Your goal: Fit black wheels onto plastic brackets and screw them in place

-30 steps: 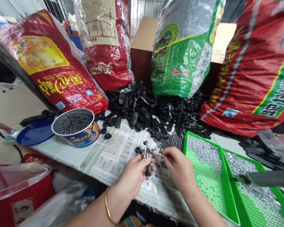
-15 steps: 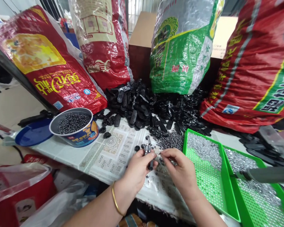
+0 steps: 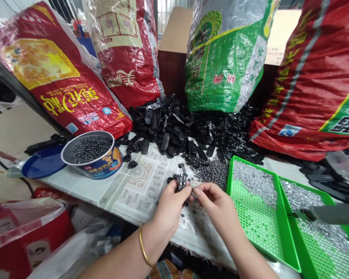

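My left hand (image 3: 170, 203) is closed around a small black jointed plastic part (image 3: 180, 177) with silver pins, held above the table's front half. My right hand (image 3: 215, 199) is beside it, thumb and forefinger pinched together close to the part's lower end. Whatever lies between those fingertips is too small to make out. Just beyond the hands, tiny dark pieces (image 3: 212, 173) are spread on the patterned table cover (image 3: 151, 186). A heap of black plastic parts (image 3: 170, 131) lies farther back.
Two green perforated trays (image 3: 257, 228) with small silver pieces stand at the right, a grey rod-like tool (image 3: 331, 214) over one. At the left, a tub (image 3: 104, 164) of dark pieces sits by a blue lid (image 3: 43, 162). Large sacks (image 3: 223, 73) line the back.
My right hand has moved left, so its fingertips now meet the left hand's thumb area. The held part is tilted a little differently, and the view has shifted slightly.
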`<state>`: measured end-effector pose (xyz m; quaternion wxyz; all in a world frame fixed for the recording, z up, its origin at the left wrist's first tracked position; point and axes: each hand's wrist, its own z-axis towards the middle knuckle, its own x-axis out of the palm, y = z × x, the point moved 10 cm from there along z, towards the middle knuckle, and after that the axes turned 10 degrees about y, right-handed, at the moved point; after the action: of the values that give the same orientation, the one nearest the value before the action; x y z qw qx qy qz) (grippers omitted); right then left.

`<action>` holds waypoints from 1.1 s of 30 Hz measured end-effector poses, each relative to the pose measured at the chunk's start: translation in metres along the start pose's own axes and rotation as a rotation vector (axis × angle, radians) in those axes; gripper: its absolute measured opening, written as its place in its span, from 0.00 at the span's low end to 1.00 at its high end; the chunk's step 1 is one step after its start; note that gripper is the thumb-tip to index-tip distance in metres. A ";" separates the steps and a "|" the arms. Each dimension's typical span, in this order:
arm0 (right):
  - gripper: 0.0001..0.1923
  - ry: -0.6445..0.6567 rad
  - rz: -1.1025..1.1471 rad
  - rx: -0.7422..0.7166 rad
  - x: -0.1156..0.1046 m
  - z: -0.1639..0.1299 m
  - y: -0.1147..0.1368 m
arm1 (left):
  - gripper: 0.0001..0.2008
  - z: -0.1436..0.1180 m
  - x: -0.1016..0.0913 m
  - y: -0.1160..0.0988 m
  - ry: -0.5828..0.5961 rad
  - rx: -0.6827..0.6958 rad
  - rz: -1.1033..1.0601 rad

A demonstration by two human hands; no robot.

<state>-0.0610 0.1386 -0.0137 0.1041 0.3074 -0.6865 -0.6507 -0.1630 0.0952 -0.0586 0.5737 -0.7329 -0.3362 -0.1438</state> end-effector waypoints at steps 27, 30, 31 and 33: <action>0.15 0.107 0.269 0.112 0.022 0.009 -0.013 | 0.09 -0.007 -0.010 -0.005 0.095 -0.048 -0.117; 0.15 0.132 0.261 0.118 0.026 0.009 -0.013 | 0.10 -0.008 -0.011 -0.007 0.081 -0.022 -0.044; 0.15 0.136 0.255 0.121 0.027 0.009 -0.013 | 0.11 -0.009 -0.010 -0.008 0.081 -0.015 -0.027; 0.15 0.136 0.245 0.125 0.027 0.009 -0.013 | 0.11 -0.009 -0.009 -0.009 0.090 -0.003 0.002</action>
<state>-0.0834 0.1319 -0.0347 0.2097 0.2705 -0.7492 -0.5670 -0.1737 0.0845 -0.0546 0.5872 -0.7270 -0.3091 -0.1763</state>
